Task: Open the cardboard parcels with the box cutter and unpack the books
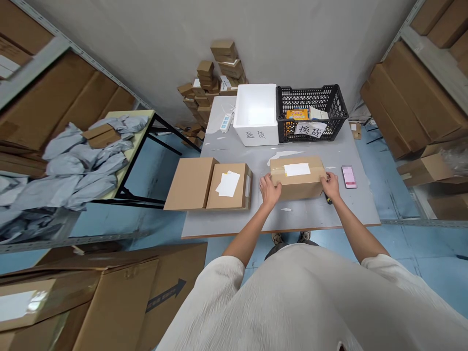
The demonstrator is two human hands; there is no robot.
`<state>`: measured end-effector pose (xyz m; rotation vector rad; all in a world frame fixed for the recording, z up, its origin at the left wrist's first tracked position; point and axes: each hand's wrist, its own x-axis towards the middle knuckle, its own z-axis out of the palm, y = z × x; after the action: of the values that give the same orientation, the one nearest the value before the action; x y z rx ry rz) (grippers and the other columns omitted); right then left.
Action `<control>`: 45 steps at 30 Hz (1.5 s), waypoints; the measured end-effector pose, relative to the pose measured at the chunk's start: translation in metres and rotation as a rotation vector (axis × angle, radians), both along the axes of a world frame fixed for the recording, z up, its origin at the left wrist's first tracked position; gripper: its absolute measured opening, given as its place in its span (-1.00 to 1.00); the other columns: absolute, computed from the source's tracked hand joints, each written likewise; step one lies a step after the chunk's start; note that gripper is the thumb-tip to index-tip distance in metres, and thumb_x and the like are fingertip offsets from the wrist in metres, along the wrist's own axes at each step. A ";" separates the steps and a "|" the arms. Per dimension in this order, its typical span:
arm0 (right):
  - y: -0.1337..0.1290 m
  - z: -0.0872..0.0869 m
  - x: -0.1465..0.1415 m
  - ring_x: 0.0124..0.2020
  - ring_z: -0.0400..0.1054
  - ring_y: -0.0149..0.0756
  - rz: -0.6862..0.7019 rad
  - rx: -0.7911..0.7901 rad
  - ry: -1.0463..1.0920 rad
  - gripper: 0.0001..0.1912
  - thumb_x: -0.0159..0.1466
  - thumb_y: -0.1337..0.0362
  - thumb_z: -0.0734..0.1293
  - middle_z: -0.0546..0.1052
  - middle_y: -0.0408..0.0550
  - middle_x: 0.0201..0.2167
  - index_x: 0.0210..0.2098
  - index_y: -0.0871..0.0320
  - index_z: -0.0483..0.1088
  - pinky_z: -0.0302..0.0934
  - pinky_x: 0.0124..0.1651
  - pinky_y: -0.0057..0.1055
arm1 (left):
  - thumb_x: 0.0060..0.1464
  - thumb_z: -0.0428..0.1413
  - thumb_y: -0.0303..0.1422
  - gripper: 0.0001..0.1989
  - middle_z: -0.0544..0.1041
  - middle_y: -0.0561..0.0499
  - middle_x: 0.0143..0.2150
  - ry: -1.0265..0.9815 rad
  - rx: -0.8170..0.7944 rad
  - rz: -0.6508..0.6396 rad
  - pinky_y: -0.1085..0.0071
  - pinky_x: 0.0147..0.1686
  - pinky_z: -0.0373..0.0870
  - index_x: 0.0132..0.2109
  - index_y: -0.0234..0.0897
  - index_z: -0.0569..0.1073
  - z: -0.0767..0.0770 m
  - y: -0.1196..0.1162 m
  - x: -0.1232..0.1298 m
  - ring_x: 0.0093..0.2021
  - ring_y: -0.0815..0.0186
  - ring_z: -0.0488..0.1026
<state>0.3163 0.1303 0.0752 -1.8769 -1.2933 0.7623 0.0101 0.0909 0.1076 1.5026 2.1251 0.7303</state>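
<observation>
Between my two hands a brown cardboard box (302, 187) rests on the grey table, with a white label (297, 169) on its top. My left hand (269, 190) is closed around the box's near left corner. At the opposite end, my right hand (330, 186) grips its right edge. Close under my right hand lies a small black and yellow tool (328, 200), partly hidden. Left of the held box stands another cardboard box (212, 190) with white papers (228, 184) on it, beside a larger carton (190, 183).
At the table's (219, 226) back stand a white foam bin (256, 136) and a black crate (310, 131) with small packages. A phone (349, 177) lies to the right. Grey bags (84, 161) cover a side table. Stacked boxes (219, 68) line the wall.
</observation>
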 end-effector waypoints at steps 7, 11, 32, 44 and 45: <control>-0.012 -0.009 0.009 0.10 0.51 0.07 0.100 -0.108 0.048 -0.35 0.21 -0.05 0.40 0.60 0.20 0.18 0.20 0.11 0.50 0.38 0.30 0.07 | 0.23 0.06 -0.53 -0.36 0.25 -0.26 0.57 0.140 0.038 -0.405 -0.14 0.51 0.16 0.43 -0.16 0.38 0.009 -0.004 0.033 0.57 -0.09 0.20; -0.016 -0.004 0.009 0.07 0.55 0.04 0.152 -0.093 0.093 -0.37 0.26 -0.09 0.38 0.67 0.15 0.15 0.21 0.08 0.53 0.45 0.23 0.01 | 0.31 0.04 -0.46 -0.35 0.20 -0.20 0.63 0.158 0.012 -0.583 -0.19 0.59 0.03 0.51 -0.12 0.34 0.015 0.001 0.066 0.64 -0.04 0.09; 0.001 0.053 -0.054 0.38 0.38 0.01 0.352 0.137 0.142 -0.22 0.52 -0.37 0.09 0.60 0.10 0.24 0.26 0.01 0.60 0.16 0.54 0.03 | 0.44 0.10 -0.16 -0.45 0.19 -0.22 0.62 0.039 0.187 -0.502 -0.16 0.56 0.10 0.49 -0.07 0.38 0.063 0.019 0.074 0.61 -0.11 0.11; 0.022 0.019 -0.083 0.38 0.36 0.14 0.206 0.050 0.133 -0.26 0.29 -0.33 0.39 0.55 0.19 0.28 0.24 0.03 0.52 0.15 0.52 0.19 | 0.51 0.00 -0.25 -0.56 0.19 -0.19 0.62 -0.018 0.236 -0.429 -0.19 0.52 0.16 0.40 -0.02 0.50 0.078 0.024 0.025 0.58 -0.11 0.16; 0.023 0.017 -0.082 0.33 0.40 0.13 0.192 0.034 0.154 -0.27 0.28 -0.30 0.41 0.57 0.18 0.25 0.25 0.02 0.50 0.21 0.49 0.18 | 0.52 -0.01 -0.26 -0.56 0.22 -0.19 0.60 -0.023 0.225 -0.436 -0.16 0.53 0.16 0.41 -0.03 0.50 0.080 0.024 0.022 0.58 -0.08 0.18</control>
<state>0.2339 0.1530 0.0920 -1.6491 -1.3920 0.9588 0.0326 0.1148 0.1876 1.9763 1.6499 0.8333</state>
